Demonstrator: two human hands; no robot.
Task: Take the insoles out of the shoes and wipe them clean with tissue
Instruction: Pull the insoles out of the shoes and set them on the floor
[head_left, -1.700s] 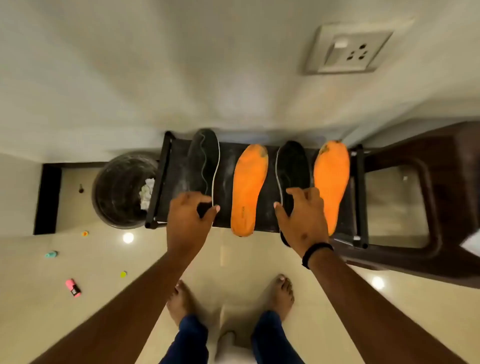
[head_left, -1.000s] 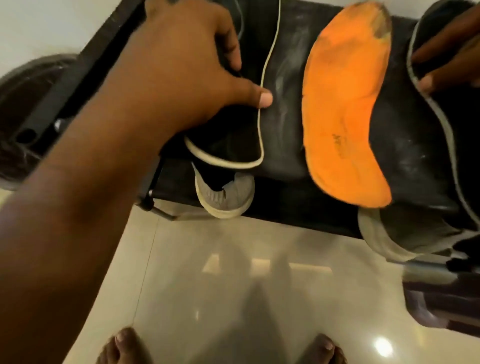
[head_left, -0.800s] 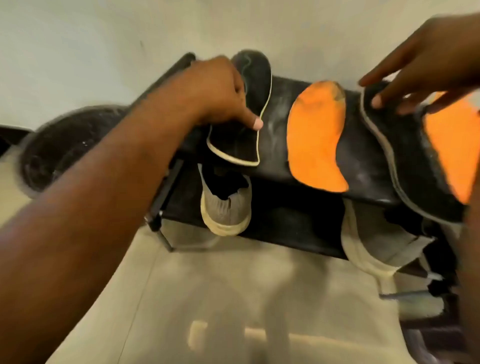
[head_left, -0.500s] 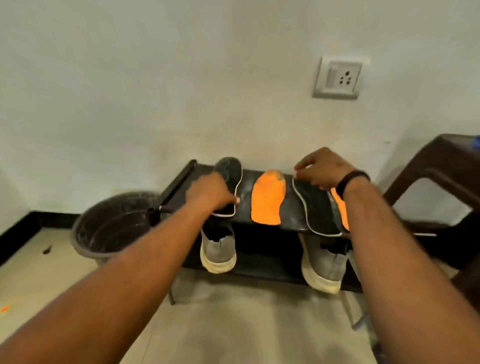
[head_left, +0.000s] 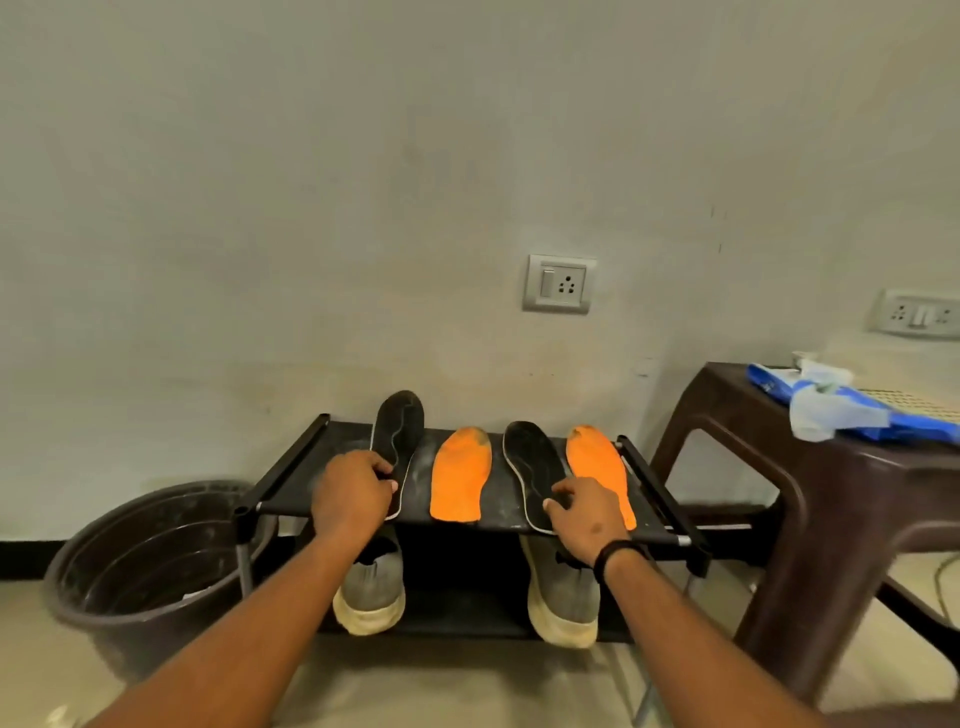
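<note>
The right hand (head_left: 584, 522) has come down from the far tip of its black insole (head_left: 532, 470) to the near end. Its spread fingers rest there. The left hand (head_left: 353, 491) curls round the other black insole (head_left: 397, 436). Both grey shoes (head_left: 371, 587) sit just below the hands. The orange insoles (head_left: 460, 480) lie beside them, looking done. The tissue pack (head_left: 852, 402) is far off and blurry.

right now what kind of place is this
Probably a corner of a home, by a plain wall: a low shoe rack holds grey shoes, beside a brown plastic stool and a dark bucket.
</note>
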